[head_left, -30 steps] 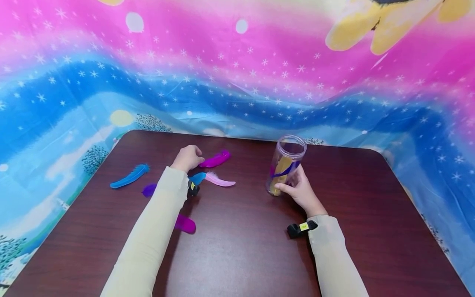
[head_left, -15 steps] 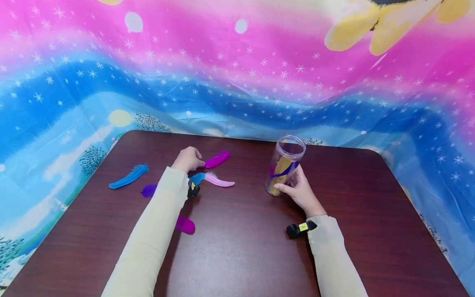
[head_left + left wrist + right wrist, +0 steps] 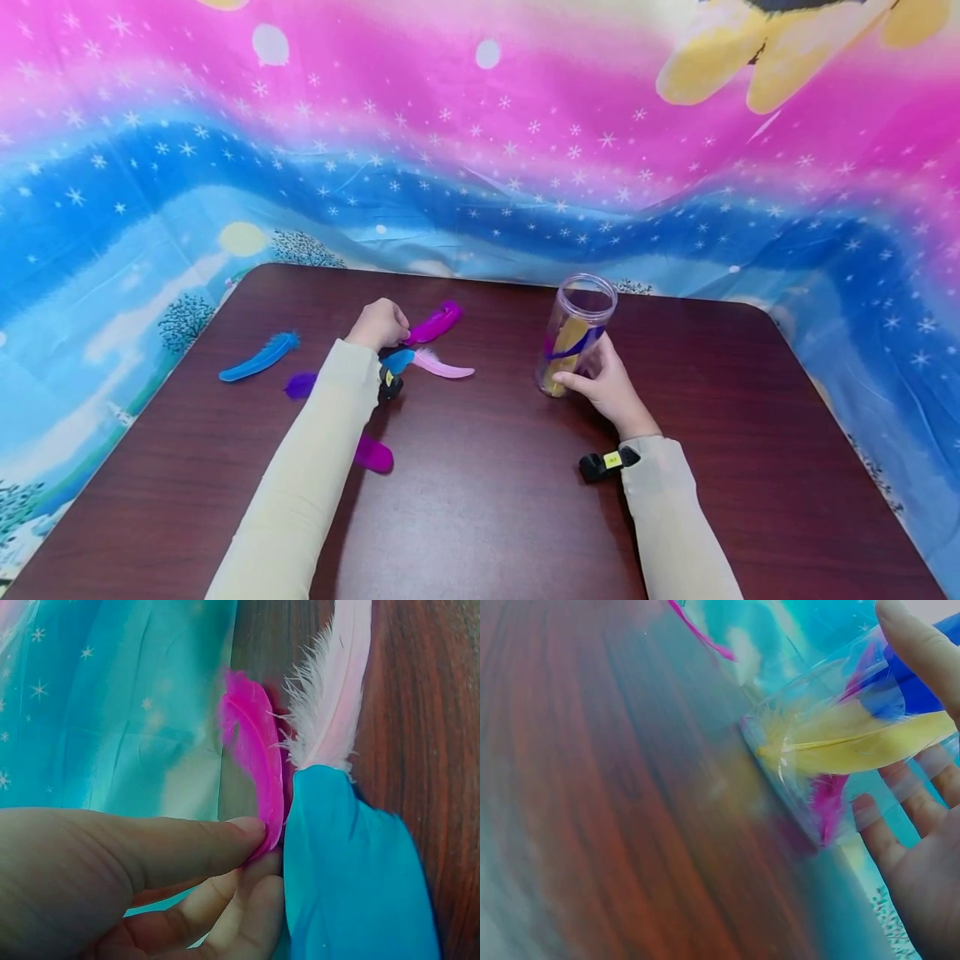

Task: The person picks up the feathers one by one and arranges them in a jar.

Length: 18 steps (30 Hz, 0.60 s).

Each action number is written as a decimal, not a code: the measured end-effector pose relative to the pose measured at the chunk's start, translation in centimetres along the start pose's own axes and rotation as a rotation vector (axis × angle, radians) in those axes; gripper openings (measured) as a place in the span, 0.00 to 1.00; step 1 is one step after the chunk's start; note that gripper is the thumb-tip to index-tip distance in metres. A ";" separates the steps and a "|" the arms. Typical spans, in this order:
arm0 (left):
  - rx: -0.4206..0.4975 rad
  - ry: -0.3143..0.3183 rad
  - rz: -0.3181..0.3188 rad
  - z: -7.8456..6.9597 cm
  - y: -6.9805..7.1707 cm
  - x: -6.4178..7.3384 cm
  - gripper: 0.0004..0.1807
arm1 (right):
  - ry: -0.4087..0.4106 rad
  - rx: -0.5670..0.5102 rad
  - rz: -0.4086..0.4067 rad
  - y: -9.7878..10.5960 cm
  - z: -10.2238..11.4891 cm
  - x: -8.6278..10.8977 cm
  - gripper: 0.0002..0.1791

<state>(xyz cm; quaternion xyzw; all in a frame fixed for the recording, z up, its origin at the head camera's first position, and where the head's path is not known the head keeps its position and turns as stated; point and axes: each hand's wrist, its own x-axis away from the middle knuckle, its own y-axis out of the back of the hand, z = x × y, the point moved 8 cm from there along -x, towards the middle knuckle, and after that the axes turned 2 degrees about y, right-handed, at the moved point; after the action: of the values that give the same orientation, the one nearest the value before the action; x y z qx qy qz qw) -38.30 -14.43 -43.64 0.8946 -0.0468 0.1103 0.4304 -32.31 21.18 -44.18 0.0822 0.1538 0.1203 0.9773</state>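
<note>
1. A dark reddish-brown table (image 3: 480,525) with rounded far corners fills the lower scene; a printed cloth (image 3: 450,133), pink and blue with white snowflakes, hangs behind it and along both sides.
2. On the table's left part lie a blue feather (image 3: 259,358), a purple feather (image 3: 300,385), a dark magenta feather (image 3: 375,455) and a pale pink feather (image 3: 446,365) near a turquoise feather (image 3: 397,361).
3. The left sleeve (image 3: 296,467) covers part of the purple and dark magenta ones; the left wrist camera (image 3: 390,384) hides some of the turquoise one.
4. The left hand (image 3: 381,323) pinches the end of a magenta feather (image 3: 438,323) between thumb and finger, beyond the pale pink one.
5. The right hand (image 3: 603,387) grips a clear jar (image 3: 587,315), mouth up, low on its side, well apart from the left hand.
6. The left wrist view shows the turquoise feather overlapping the pale pink one's end, unclear from the head.
7. The right wrist view reveals a yellow feather's (image 3: 870,746) shaft and fluff inside the jar, beside blue and magenta pieces.
</note>
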 end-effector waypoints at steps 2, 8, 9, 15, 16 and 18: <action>0.001 -0.002 0.001 0.0 0.0 0.0 0.06 | -0.026 0.028 -0.004 0.2 0.1 0.0 0.47; 0.011 -0.001 0.002 0.0 0.1 0.1 0.07 | -0.105 0.116 -0.010 0.6 0.0 0.1 0.44; 0.013 -0.001 0.002 0.0 0.1 0.1 0.07 | -0.114 0.124 -0.011 0.6 0.0 0.1 0.43; 0.020 -0.004 0.003 0.0 0.2 0.1 0.07 | -0.138 0.123 -0.020 0.7 -0.1 0.0 0.43; 0.021 -0.005 0.000 0.0 0.3 0.1 0.07 | -0.139 0.121 -0.021 0.7 -0.1 0.0 0.43; 0.026 -0.005 -0.006 -0.1 0.4 0.2 0.07 | -0.139 0.119 -0.023 0.7 -0.1 0.0 0.43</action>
<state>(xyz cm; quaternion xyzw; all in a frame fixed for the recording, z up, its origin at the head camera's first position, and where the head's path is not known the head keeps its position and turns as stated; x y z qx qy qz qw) -38.22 -14.62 -43.19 0.9005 -0.0436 0.1075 0.4191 -32.47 21.89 -44.16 0.1466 0.0936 0.0936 0.9803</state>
